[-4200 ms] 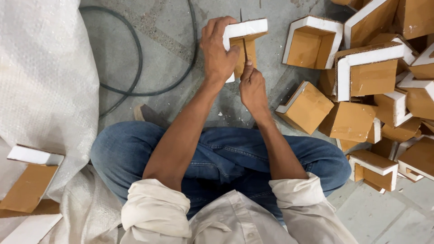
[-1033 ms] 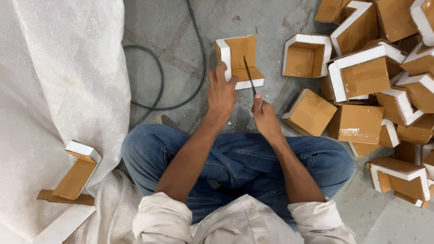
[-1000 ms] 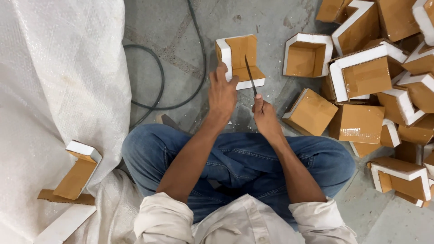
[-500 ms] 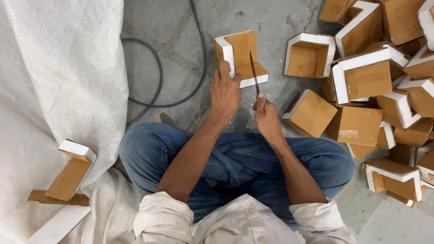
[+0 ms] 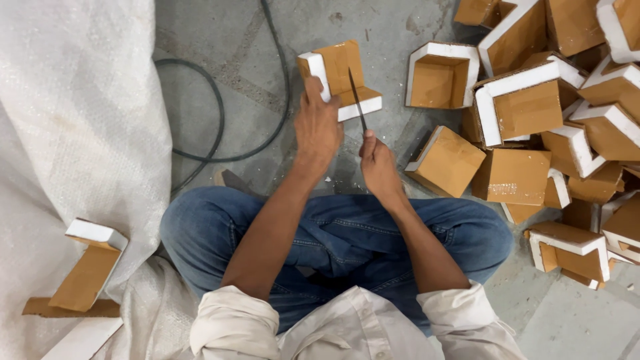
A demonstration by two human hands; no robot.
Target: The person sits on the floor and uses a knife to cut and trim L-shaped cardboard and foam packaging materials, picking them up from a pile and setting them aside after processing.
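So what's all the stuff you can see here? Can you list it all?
corner piece: one, brown card with white foam edges, on the floor ahead, held by the left hand
blade: one, thin and dark, upright against the corner piece, held by the right hand
pile: many corner pieces, brown and white, heaped at right
cable: one, dark, curved on the grey floor at top left
sheet: one, white woven, spread at left
bent piece: one, brown and white, on the sheet at lower left
jeans: blue, legs crossed
shirt: off-white, sleeves rolled
left hand: grips the corner piece
right hand: grips the blade
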